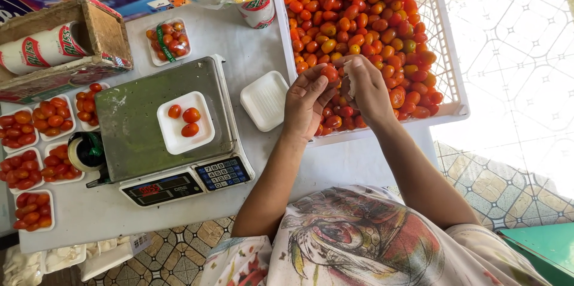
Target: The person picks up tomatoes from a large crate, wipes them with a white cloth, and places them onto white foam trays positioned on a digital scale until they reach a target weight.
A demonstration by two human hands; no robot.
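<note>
On scale tray (pixel 169 135): 3 tomatoes; left hand (pixel 306 105) fingers pinching 1 tomato (pixel 330 73), right hand (pixel 366 86) fingers curled round cloth (pixel 351 86)

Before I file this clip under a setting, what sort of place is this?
Probably a small produce packing or selling stand. A white crate is heaped with cherry tomatoes, a digital scale carries a foam tray with three of them, and filled trays sit alongside.

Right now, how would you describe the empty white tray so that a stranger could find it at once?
Start at the grey weighing scale on the white table. Just to its right, before the big white crate of tomatoes, lies a small white foam tray. It alone holds nothing; the tray on the scale holds three tomatoes.
</note>
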